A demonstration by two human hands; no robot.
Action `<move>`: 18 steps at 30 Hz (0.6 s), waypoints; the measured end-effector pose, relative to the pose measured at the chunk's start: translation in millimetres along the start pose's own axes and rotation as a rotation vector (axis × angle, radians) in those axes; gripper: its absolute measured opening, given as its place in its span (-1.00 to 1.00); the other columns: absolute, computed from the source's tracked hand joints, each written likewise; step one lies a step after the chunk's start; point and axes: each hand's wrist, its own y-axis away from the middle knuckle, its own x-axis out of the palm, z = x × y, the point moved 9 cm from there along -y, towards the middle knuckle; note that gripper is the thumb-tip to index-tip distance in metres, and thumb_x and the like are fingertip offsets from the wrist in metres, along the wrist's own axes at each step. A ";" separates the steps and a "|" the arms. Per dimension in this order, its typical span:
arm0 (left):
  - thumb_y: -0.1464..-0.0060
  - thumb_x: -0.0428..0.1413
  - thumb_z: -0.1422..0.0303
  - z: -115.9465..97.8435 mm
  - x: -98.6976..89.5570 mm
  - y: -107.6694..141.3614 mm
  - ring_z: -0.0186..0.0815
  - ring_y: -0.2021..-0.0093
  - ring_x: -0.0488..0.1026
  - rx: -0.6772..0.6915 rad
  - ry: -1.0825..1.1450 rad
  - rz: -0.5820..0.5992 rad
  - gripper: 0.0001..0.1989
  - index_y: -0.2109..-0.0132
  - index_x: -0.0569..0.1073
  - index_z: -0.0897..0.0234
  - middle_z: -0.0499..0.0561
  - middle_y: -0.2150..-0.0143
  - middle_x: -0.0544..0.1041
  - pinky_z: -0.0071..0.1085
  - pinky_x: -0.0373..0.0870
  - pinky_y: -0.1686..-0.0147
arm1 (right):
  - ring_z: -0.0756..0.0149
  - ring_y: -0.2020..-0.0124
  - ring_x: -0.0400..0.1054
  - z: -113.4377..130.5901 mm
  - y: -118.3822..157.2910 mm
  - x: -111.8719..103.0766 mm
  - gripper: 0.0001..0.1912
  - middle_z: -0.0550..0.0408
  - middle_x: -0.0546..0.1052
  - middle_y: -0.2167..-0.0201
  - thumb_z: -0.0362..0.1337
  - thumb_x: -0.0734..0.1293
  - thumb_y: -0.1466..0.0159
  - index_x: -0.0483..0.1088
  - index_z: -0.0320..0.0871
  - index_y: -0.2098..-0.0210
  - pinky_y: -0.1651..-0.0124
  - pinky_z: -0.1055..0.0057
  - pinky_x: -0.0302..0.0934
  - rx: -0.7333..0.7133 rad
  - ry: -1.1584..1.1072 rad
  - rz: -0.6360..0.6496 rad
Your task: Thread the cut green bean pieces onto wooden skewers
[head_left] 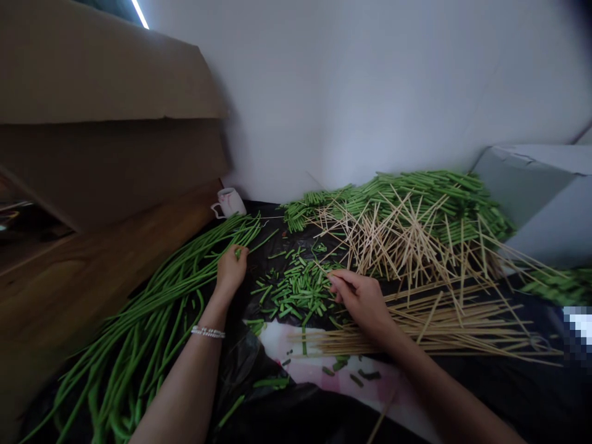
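Observation:
My left hand (231,269) is at the top end of a heap of long green beans (152,308), its fingers closed on a piece of long bean (238,252), a bit of which shows at the fingertips. To the right, my right hand (363,299) pinches a thin wooden skewer (322,269) whose end points up and left. Below and between the hands lies a scatter of short cut bean pieces (300,290). The rest of the held skewer is hidden by my hand.
Loose skewers (462,320) lie right of my right arm. Behind them, skewered beans (416,197) are piled against the wall (370,92). A mug (230,203) stands behind the long beans. A cardboard box (115,74) is at left, a pale box (546,203) at right.

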 end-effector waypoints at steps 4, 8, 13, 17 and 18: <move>-0.01 0.10 0.06 13.4 6.9 3.5 0.00 0.22 0.50 0.006 -0.538 0.149 -0.64 0.24 0.49 0.28 0.20 0.31 0.57 -0.28 0.31 0.31 | 0.40 0.56 0.36 5.2 0.6 0.3 -0.75 0.17 0.49 0.54 -0.18 0.20 -0.32 0.48 -0.10 0.33 0.44 0.50 0.21 -0.028 0.074 0.010; -0.06 0.08 0.20 1.1 30.0 15.2 -0.13 0.27 0.48 0.108 -0.505 0.275 -0.76 0.24 0.47 0.28 0.14 0.29 0.57 -0.35 0.27 0.31 | 0.39 0.53 0.37 7.8 0.7 2.0 -0.74 0.18 0.48 0.55 -0.22 0.18 -0.33 0.47 -0.11 0.36 0.40 0.50 0.19 -0.068 0.145 0.027; -0.13 0.04 0.13 -59.6 69.9 51.6 -0.31 0.37 0.40 0.402 -0.044 0.435 -0.72 0.21 0.46 0.25 -0.05 0.34 0.53 -0.45 0.25 0.31 | 0.39 0.55 0.37 6.1 0.3 2.5 -0.76 0.16 0.51 0.53 -0.24 0.19 -0.31 0.48 -0.11 0.33 0.42 0.50 0.18 -0.081 0.161 0.023; -0.11 0.07 0.08 -70.3 63.4 50.4 -0.29 0.27 0.44 0.415 0.129 0.351 -0.67 0.14 0.47 0.24 -0.01 0.22 0.55 -0.45 0.26 0.24 | 0.38 0.55 0.36 4.3 0.1 0.5 -0.76 0.16 0.53 0.52 -0.24 0.20 -0.30 0.50 -0.10 0.31 0.42 0.49 0.18 -0.082 0.176 0.004; -0.14 0.04 0.09 -62.5 53.0 42.1 -0.27 0.25 0.45 0.372 0.100 0.256 -0.68 0.19 0.47 0.25 0.02 0.23 0.55 -0.43 0.27 0.23 | 0.38 0.55 0.36 3.8 0.3 0.6 -0.76 0.16 0.53 0.52 -0.24 0.20 -0.31 0.50 -0.10 0.31 0.42 0.49 0.18 -0.083 0.179 0.004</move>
